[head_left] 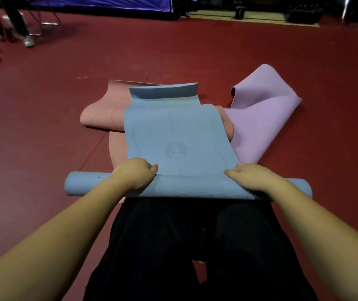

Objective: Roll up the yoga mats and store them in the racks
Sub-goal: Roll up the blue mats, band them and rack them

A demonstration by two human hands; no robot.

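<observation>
A blue yoga mat [178, 135] lies in front of my knees, partly rolled into a tube [186, 189] across the near end. Its far end curls upward. My left hand [135, 172] grips the roll left of centre and my right hand [249, 175] grips it right of centre, fingers curled over the top. Under the blue mat lies a crumpled pink mat [102, 114]. A folded purple mat [260, 118] lies to the right, partly under the others.
The floor [173, 51] is dark red. Another person's legs and shoes [10, 33] stand at the far left beside a metal chair frame [47, 20]. A blue tarp [108, 3] and dark equipment line the far edge. No rack is in view.
</observation>
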